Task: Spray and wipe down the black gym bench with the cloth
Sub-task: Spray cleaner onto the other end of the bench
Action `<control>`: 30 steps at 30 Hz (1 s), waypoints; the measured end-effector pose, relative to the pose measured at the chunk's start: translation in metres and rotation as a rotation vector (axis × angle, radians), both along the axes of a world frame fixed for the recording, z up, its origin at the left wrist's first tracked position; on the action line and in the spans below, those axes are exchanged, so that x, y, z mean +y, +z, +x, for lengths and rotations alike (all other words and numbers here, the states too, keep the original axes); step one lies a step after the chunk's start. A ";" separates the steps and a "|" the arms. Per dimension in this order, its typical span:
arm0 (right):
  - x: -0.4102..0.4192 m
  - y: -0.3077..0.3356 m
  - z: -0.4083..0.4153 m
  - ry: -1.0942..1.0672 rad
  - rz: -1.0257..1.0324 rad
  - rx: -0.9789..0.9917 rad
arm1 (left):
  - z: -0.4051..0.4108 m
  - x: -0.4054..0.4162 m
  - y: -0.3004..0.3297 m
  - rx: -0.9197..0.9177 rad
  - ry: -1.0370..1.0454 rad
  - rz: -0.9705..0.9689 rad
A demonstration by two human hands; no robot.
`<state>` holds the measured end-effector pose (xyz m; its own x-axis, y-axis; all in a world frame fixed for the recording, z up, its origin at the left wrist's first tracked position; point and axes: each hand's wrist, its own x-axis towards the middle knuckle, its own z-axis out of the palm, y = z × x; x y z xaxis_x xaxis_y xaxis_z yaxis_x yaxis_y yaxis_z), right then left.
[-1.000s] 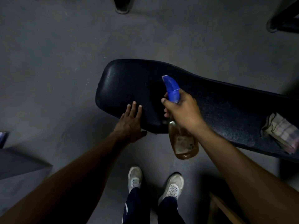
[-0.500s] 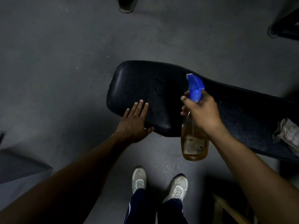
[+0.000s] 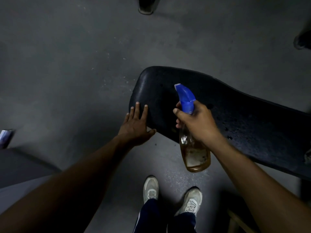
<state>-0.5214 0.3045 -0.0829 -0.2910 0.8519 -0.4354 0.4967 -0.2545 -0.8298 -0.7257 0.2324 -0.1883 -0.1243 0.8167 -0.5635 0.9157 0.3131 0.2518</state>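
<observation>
1. The black gym bench (image 3: 235, 115) fills the right half of my view, its padded top running from the rounded end near the middle of the frame off toward the right edge. Droplets speckle the pad to the right of the bottle; the rounded end looks drier, though the light is too dim for me to be sure.
2. My left hand (image 3: 137, 126) lies flat on the near corner of that rounded end, fingers straight and spread, thumb at the pad's edge. It grips nothing.
3. My right hand (image 3: 196, 122) is wrapped around the neck of the spray bottle (image 3: 193, 148), a clear bottle with amber liquid low in it, held over the near side of the pad.
4. The bottle's blue trigger head (image 3: 185, 98) points up and left, toward the rounded end. I cannot tell whether a finger is on the trigger.
5. At the far right edge a scrap of pale fabric (image 3: 308, 156) sits on the pad; I take it for the cloth, though almost all of it is out of frame.
6. I judge the spraying step is in hand and wiping has not begun. Next, I would squeeze toward the rounded end, then set the bottle down and reach right for the cloth.
</observation>
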 end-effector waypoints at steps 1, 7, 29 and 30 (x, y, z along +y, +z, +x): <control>-0.004 -0.002 -0.002 0.024 0.000 -0.004 | -0.001 0.000 -0.001 -0.021 0.012 0.007; -0.032 -0.016 -0.001 0.046 -0.039 0.008 | -0.013 -0.007 -0.003 -0.054 0.048 0.048; -0.111 -0.040 0.090 -0.086 -0.062 -0.085 | 0.038 -0.028 0.008 -0.016 0.029 0.097; -0.112 -0.038 0.095 -0.126 -0.059 -0.047 | 0.045 -0.027 0.010 -0.018 0.014 0.105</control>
<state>-0.4263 0.1926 -0.1206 -0.1618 0.8531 -0.4960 0.4955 -0.3644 -0.7885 -0.6812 0.2050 -0.1786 -0.1262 0.8696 -0.4774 0.9065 0.2965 0.3005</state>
